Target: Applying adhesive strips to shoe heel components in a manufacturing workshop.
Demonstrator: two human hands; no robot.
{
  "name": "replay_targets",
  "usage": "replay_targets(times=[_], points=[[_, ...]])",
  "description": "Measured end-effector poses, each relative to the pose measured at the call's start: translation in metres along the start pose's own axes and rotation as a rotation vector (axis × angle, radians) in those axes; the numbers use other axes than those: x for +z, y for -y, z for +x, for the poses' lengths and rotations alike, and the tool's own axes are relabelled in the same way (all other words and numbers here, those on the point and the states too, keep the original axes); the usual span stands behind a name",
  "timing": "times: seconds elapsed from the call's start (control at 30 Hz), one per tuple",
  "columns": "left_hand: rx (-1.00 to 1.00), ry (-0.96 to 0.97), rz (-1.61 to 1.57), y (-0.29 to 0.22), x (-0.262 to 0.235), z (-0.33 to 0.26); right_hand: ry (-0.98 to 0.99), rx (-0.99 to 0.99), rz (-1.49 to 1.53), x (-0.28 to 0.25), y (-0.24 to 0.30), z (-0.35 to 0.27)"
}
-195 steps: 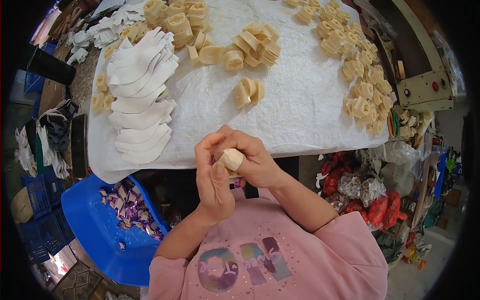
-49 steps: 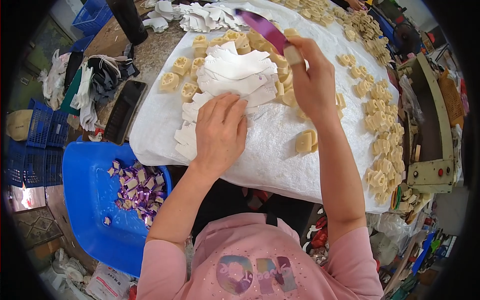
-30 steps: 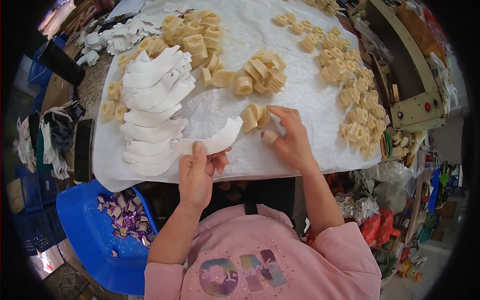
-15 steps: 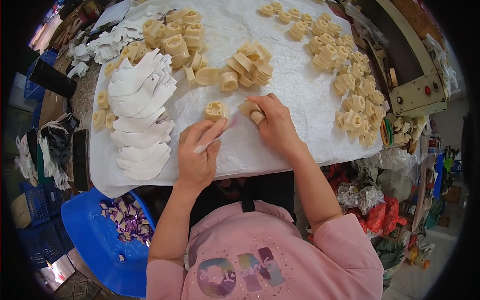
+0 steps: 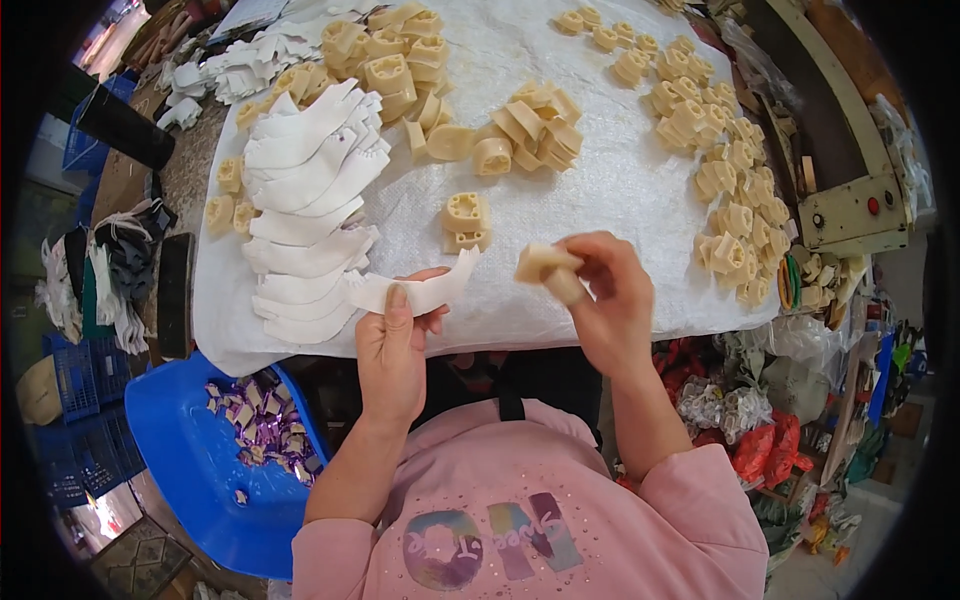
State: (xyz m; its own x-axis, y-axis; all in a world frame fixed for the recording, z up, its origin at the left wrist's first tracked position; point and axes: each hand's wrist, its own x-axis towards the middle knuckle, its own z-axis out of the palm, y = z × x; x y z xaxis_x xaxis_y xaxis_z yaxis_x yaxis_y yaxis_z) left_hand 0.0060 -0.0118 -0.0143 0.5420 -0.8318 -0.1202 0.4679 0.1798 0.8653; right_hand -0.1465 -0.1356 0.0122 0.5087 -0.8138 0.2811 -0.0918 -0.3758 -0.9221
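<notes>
My left hand (image 5: 398, 345) pinches a curved white strip (image 5: 425, 294) between thumb and fingers, above the table's near edge. My right hand (image 5: 610, 290) is closed on a beige plastic shoe heel (image 5: 543, 262), held up off the cloth and blurred by motion. Between and beyond my hands, another beige heel (image 5: 466, 215) sits on the cloth with its hollow face up. Left of it, white strips (image 5: 310, 230) lie fanned out in an overlapping column. The strip in my left hand passes close to the column's near end.
Heaps of beige heels (image 5: 535, 125) lie farther back, and many more heels (image 5: 735, 180) line the right side. The white cloth (image 5: 590, 190) covers the table. A blue tub (image 5: 180, 450) with purple-and-white scraps stands lower left. A black phone (image 5: 177, 290) lies at the left edge.
The white strip now shows spread out in my left hand; before, a blurred purple sliver was at its fingers. My right hand has lifted the heel and turned it. The view has shifted slightly.
</notes>
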Motion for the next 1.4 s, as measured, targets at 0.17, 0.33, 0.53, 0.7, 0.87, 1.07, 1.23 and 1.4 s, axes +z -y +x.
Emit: replay_targets(times=[0.17,0.33,0.53,0.7,0.87,1.07,1.23,1.4], points=[[-0.046,-0.039,-0.030,-0.010,0.026,-0.013,0.084,-0.297,0.150,0.022,0.025,-0.012],[-0.051,-0.041,-0.018,-0.019,0.032,-0.025,0.031,-0.601,0.077,0.041,0.008,-0.017],[-0.044,0.040,-0.064,-0.021,0.029,-0.028,0.024,-0.661,0.100,0.047,0.004,-0.018],[-0.029,-0.042,-0.023,-0.028,0.042,-0.030,0.047,-0.650,0.086,0.045,0.003,-0.018],[-0.052,0.015,0.078,-0.021,0.032,-0.035,0.069,-0.659,0.036,0.043,0.002,-0.016],[0.084,0.070,0.097,-0.015,0.032,-0.034,-0.013,-0.747,-0.220,0.040,0.004,-0.007],[0.193,0.040,0.340,-0.024,0.025,-0.027,-0.007,-0.694,-0.232,0.035,0.007,-0.005],[0.302,-0.062,0.614,-0.039,0.024,-0.026,0.108,-0.634,-0.479,0.026,0.029,-0.005]])
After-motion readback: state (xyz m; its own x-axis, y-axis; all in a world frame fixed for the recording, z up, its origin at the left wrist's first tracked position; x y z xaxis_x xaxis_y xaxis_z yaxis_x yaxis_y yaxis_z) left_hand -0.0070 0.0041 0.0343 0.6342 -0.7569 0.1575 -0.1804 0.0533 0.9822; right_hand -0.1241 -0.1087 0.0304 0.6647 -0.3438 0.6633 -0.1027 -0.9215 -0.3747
